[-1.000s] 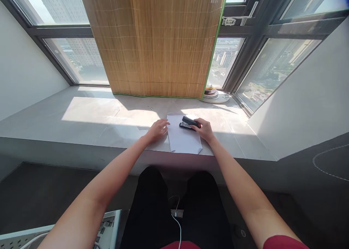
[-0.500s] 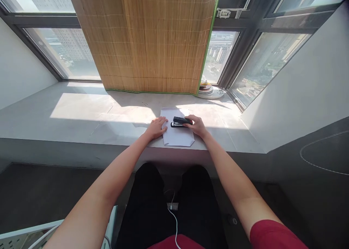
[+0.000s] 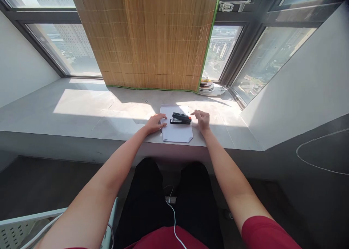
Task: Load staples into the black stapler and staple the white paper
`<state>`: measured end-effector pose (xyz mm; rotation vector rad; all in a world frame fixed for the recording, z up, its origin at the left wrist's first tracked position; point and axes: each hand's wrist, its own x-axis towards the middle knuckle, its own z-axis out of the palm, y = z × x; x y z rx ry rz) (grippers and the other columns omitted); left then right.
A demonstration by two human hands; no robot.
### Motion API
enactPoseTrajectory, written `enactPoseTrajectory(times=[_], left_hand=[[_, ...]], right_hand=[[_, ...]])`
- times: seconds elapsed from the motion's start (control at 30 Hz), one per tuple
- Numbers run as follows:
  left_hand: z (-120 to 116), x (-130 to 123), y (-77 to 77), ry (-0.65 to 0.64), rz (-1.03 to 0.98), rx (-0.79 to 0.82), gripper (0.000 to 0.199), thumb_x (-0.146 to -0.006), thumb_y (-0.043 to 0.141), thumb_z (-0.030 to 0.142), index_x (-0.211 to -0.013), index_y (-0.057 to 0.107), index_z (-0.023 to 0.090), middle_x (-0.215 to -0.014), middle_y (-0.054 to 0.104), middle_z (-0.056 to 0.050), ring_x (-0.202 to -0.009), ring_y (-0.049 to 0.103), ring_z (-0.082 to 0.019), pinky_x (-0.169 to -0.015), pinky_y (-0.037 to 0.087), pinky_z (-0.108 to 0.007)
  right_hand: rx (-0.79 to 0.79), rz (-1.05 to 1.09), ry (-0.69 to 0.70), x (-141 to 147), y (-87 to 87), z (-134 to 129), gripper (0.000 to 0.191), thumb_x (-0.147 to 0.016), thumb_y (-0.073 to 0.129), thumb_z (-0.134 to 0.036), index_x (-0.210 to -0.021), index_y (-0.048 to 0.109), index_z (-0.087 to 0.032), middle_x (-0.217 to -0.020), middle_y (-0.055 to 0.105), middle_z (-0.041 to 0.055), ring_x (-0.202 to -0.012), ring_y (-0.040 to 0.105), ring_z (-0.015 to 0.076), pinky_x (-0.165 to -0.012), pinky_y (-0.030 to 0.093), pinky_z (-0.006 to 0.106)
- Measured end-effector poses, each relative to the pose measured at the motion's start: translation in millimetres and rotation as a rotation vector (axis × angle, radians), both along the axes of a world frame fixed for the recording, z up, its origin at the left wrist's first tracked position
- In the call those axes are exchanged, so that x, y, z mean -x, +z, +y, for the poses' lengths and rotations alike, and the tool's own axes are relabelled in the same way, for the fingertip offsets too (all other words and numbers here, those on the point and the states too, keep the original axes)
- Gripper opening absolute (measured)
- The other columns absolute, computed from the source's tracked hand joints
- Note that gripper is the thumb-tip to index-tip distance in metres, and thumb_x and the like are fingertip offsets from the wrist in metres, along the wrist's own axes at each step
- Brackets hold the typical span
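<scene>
A black stapler (image 3: 180,118) with an orange-red spot at its right end lies on white paper (image 3: 177,133) on the sill. At the paper's left edge rests my left hand (image 3: 156,123), its thumb and fingers apart and nothing held between them. Just right of the stapler, not touching it, is my right hand (image 3: 202,120). Its index finger points left toward the stapler's end while the other fingers are curled, and nothing shows in it. The paper's lower right corner looks folded.
A bamboo blind (image 3: 152,41) with green edging hangs behind the sill (image 3: 120,127). Stacked round plates or discs (image 3: 211,89) stand at the back right by the window. A white perforated basket (image 3: 16,234) is at the lower left, and a white cable (image 3: 175,220) hangs over my lap.
My right hand has let go of the stapler and moved a little to the right. The stapler now lies on the paper by itself. The view has shifted slightly.
</scene>
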<state>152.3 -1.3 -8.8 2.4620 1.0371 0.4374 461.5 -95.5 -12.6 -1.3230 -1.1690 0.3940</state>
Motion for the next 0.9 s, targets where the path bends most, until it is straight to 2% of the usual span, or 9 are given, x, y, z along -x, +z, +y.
enactPoseTrajectory(times=[0.07,0.27,0.4,0.5,0.6,0.67,0.77,0.83,0.9], left_hand=[[1.0,0.8,-0.8,0.006,-0.016,0.004,0.046,-0.093,0.069,0.043,-0.137,0.071,0.028,-0.164,0.062,-0.008,-0.155,0.053,-0.032,-0.133,0.035,-0.053],[-0.9,1.3,0.8,0.014,-0.059,0.031,0.056,-0.088,0.075,0.047,-0.141,0.069,0.028,-0.161,0.064,-0.009,-0.152,0.056,-0.035,-0.131,0.038,-0.054],[-1.1,1.3,-0.3,0.038,-0.053,0.047,0.064,-0.087,0.076,0.049,-0.147,0.065,0.029,-0.161,0.064,-0.009,-0.151,0.055,-0.037,-0.131,0.038,-0.056],[0.7,1.5,-3.8,0.061,-0.053,0.055,0.07,-0.087,0.077,0.05,-0.152,0.061,0.027,-0.158,0.065,-0.011,-0.149,0.056,-0.038,-0.129,0.04,-0.054],[2.8,2.1,-7.1,0.064,-0.057,0.046,0.073,-0.087,0.077,0.05,-0.154,0.059,0.025,-0.159,0.064,-0.012,-0.149,0.056,-0.038,-0.129,0.041,-0.053],[3.3,2.2,-8.4,0.064,-0.06,0.039,0.074,-0.087,0.076,0.05,-0.154,0.059,0.024,-0.16,0.063,-0.012,-0.149,0.056,-0.038,-0.129,0.04,-0.053],[2.2,1.7,-9.0,0.066,-0.084,0.053,0.074,-0.086,0.078,0.05,-0.152,0.061,0.024,-0.158,0.064,-0.012,-0.149,0.056,-0.039,-0.129,0.04,-0.054],[1.4,1.6,-8.9,0.078,-0.159,0.106,0.069,-0.089,0.075,0.051,-0.15,0.061,0.023,-0.155,0.066,-0.013,-0.146,0.059,-0.038,-0.128,0.043,-0.054],[1.9,3.1,-8.2,0.116,-0.332,0.216,0.06,-0.096,0.068,0.051,-0.148,0.063,0.022,-0.153,0.068,-0.012,-0.144,0.061,-0.036,-0.125,0.047,-0.052]], right_hand=[[0.003,0.012,-0.063,-0.7,-0.9,-3.8,0.044,-0.092,0.057,-0.055,-0.068,0.079,-0.024,-0.054,0.034,-0.0029,-0.057,0.037,0.017,-0.065,0.038,0.035],[0.047,-0.095,0.008,0.1,-2.9,-6.1,0.045,-0.089,0.056,-0.052,-0.063,0.079,-0.023,-0.051,0.035,-0.0028,-0.054,0.036,0.0147,-0.061,0.033,0.033],[0.118,-0.161,-0.027,2.1,-3.7,-3.3,0.048,-0.088,0.052,-0.053,-0.053,0.067,-0.025,-0.05,0.027,-0.0029,-0.055,0.031,0.0149,-0.058,0.027,0.032],[0.134,-0.188,-0.047,2.1,-4.7,-1.2,0.049,-0.09,0.051,-0.055,-0.054,0.065,-0.025,-0.05,0.026,-0.0027,-0.055,0.033,0.0159,-0.058,0.028,0.032],[0.083,-0.16,-0.05,1.3,-5.4,0.0,0.048,-0.093,0.052,-0.055,-0.06,0.069,-0.024,-0.052,0.034,-0.0027,-0.055,0.036,0.0161,-0.061,0.032,0.034],[0.035,-0.135,-0.035,1.4,-4.8,0.5,0.046,-0.095,0.054,-0.056,-0.065,0.069,-0.024,-0.058,0.048,-0.0004,-0.06,0.046,0.0179,-0.066,0.04,0.035],[0.016,-0.168,0.078,3.6,-3.0,2.5,0.038,-0.094,0.063,-0.059,-0.083,0.072,-0.025,-0.09,0.074,0.0069,-0.086,0.065,0.0238,-0.08,0.051,0.038],[0.057,-0.235,0.199,5.8,-2.3,5.9,0.038,-0.088,0.072,-0.062,-0.1,0.076,-0.026,-0.113,0.078,0.009,-0.101,0.069,0.0269,-0.086,0.054,0.04],[0.131,-0.319,0.294,8.3,-1.7,10.7,0.044,-0.083,0.081,-0.061,-0.109,0.078,-0.026,-0.115,0.08,0.0085,-0.102,0.071,0.0286,-0.087,0.055,0.042]])
